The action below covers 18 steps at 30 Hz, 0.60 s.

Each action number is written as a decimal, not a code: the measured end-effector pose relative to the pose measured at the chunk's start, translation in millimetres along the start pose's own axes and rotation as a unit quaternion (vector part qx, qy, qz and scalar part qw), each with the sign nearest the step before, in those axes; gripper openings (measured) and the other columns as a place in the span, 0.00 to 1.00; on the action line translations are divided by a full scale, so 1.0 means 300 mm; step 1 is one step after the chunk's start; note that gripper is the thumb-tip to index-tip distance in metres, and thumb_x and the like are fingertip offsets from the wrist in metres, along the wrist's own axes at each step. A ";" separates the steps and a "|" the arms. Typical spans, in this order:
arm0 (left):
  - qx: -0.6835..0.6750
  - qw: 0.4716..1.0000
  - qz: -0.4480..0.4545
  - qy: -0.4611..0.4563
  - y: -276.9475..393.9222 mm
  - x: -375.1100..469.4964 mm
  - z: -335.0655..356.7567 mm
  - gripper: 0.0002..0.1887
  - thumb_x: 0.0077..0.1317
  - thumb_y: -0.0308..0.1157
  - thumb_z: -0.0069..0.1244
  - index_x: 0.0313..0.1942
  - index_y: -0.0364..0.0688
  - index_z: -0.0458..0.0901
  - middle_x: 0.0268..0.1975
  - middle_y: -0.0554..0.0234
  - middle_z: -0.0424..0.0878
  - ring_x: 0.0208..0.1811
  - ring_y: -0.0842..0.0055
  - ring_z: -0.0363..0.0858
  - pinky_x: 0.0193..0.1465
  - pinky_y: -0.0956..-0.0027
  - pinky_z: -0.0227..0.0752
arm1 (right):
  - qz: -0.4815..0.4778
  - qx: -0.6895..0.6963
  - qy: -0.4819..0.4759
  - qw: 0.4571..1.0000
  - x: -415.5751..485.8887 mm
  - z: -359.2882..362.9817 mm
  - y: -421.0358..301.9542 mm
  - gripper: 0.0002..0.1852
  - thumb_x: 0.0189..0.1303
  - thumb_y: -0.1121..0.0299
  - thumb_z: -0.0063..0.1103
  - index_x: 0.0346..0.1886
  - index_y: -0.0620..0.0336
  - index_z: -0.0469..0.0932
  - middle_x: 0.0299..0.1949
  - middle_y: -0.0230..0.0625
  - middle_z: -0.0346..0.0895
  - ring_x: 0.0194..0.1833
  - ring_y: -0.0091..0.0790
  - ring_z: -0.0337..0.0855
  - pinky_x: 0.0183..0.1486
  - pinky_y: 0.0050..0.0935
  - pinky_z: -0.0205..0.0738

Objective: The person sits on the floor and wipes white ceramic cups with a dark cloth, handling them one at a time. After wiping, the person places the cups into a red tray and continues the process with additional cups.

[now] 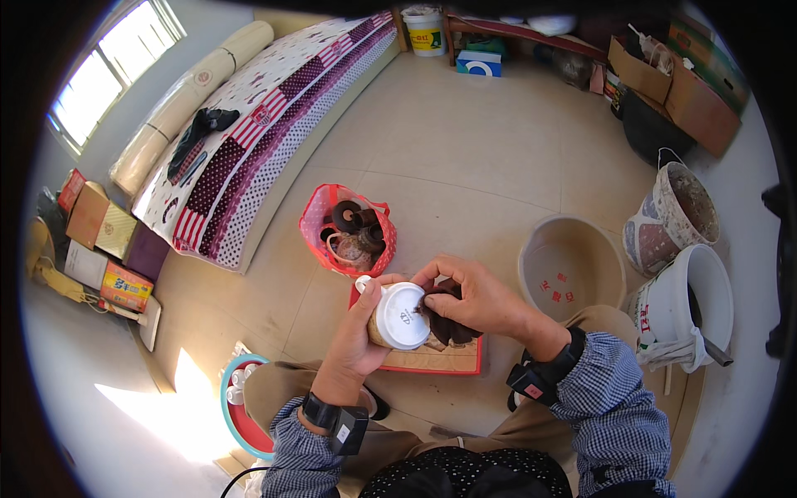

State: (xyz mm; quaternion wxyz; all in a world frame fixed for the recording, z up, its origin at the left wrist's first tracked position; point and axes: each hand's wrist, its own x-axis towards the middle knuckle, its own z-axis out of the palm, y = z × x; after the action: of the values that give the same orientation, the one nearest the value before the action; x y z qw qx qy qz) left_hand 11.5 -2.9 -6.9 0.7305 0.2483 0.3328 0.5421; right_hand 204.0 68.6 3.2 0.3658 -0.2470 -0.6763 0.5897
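My left hand (355, 336) grips a white ceramic cup (403, 317), its base with a printed mark turned up toward me. The cup's small handle sticks out at the upper left, beside my thumb. In my right hand (476, 295) is a crumpled dark brown cloth (453, 319), pinched between thumb and fingers. Its edge touches the rim of the cup's base. Below both hands lies a flat box with a red edge (436, 366) and a light patterned top, partly hidden by them.
Just beyond my hands stands a red polka-dot bag (387, 249) of dark rolls. A beige basin (529, 249) and several buckets (647, 311) are at right. A teal-rimmed basin (231, 414) with white cups sits by my left knee. A bed (249, 155) stands at upper left.
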 end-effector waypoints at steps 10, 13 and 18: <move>0.013 0.998 -0.068 -0.007 -0.026 -0.001 0.020 0.24 0.76 0.51 0.42 0.57 0.41 0.73 0.53 0.60 0.80 0.55 0.72 0.80 0.57 0.61 0.78 | -0.039 -0.267 -0.002 0.963 -0.003 -0.019 -0.018 0.12 0.62 0.66 0.67 0.35 0.65 0.77 0.29 0.37 0.76 0.32 0.29 0.76 0.37 0.29 0.72; -0.008 0.998 -0.060 0.014 -0.018 0.005 0.007 0.24 0.75 0.51 0.42 0.57 0.41 0.73 0.52 0.60 0.80 0.54 0.73 0.81 0.57 0.62 0.78 | 0.002 -0.154 0.009 0.988 0.002 -0.009 -0.002 0.09 0.63 0.69 0.65 0.36 0.65 0.77 0.31 0.36 0.77 0.34 0.26 0.77 0.38 0.29 0.73; -0.021 1.000 -0.009 0.009 0.004 0.006 -0.005 0.23 0.75 0.50 0.44 0.57 0.41 0.72 0.51 0.60 0.81 0.52 0.73 0.82 0.56 0.63 0.79 | 0.027 0.027 0.000 0.999 0.000 0.004 0.008 0.06 0.63 0.73 0.62 0.38 0.65 0.78 0.35 0.37 0.78 0.36 0.26 0.78 0.41 0.28 0.74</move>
State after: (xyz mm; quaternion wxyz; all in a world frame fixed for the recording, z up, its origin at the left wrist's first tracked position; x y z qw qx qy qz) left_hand 10.0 -0.8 -7.3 0.7375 0.2249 0.3304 0.5445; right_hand 202.8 68.5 0.9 0.3564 -0.2550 -0.6534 0.6172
